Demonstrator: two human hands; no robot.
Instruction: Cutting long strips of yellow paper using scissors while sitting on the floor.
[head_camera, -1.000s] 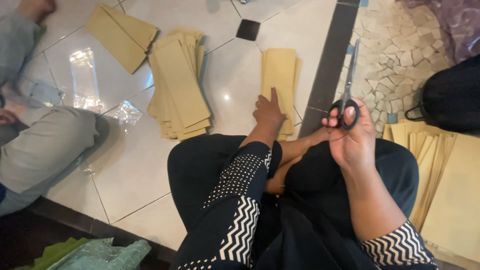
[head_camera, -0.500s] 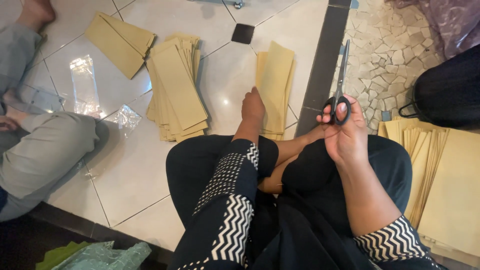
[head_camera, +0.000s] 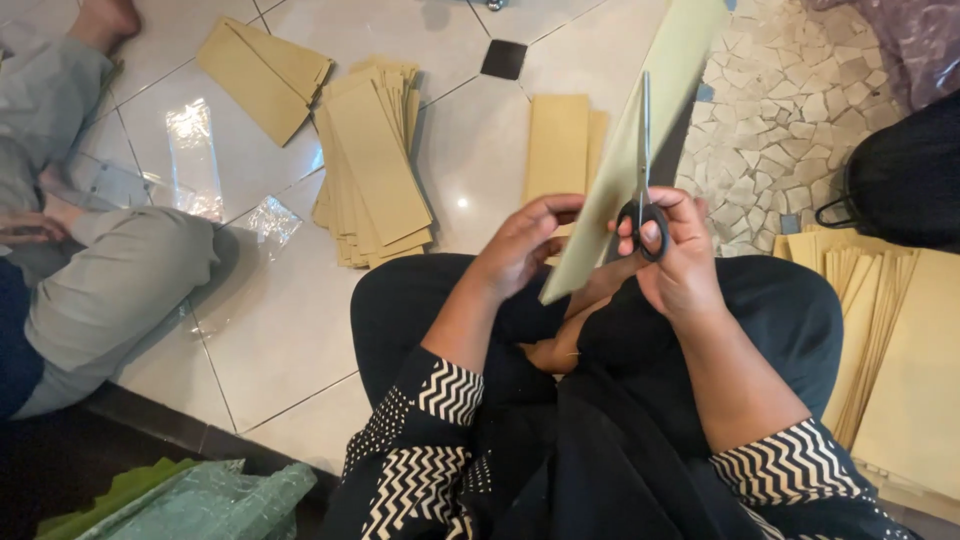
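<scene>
Here, nearest the camera, the person sits cross-legged in black clothes with zigzag-patterned cuffs. The right hand (head_camera: 680, 265) has its fingers clenched through the black loop handles of a pair of steel-bladed scissors (head_camera: 643, 170), whose blades point away, up along a long tan paper strip (head_camera: 640, 150). The left hand (head_camera: 525, 245) grips that strip by its lower left edge, thumb on top, holding it tilted above the lap, clear of the floor.

At lower left lies a crumpled green plastic bag (head_camera: 200, 500) (what is inside cannot be told). To the right, a stack of large tan paper sheets (head_camera: 900, 370) rests on the floor beside the knee.

Farther out on the white tiled floor (head_camera: 280, 340) lie a small stack of tan strips (head_camera: 560, 140), a fanned pile of tan strips (head_camera: 375, 165), a folded tan sheet (head_camera: 262, 75) and clear plastic sleeves (head_camera: 195, 160). Another person in grey trousers (head_camera: 110, 290) sits at left. A black bag (head_camera: 900, 180) stands at far right.
</scene>
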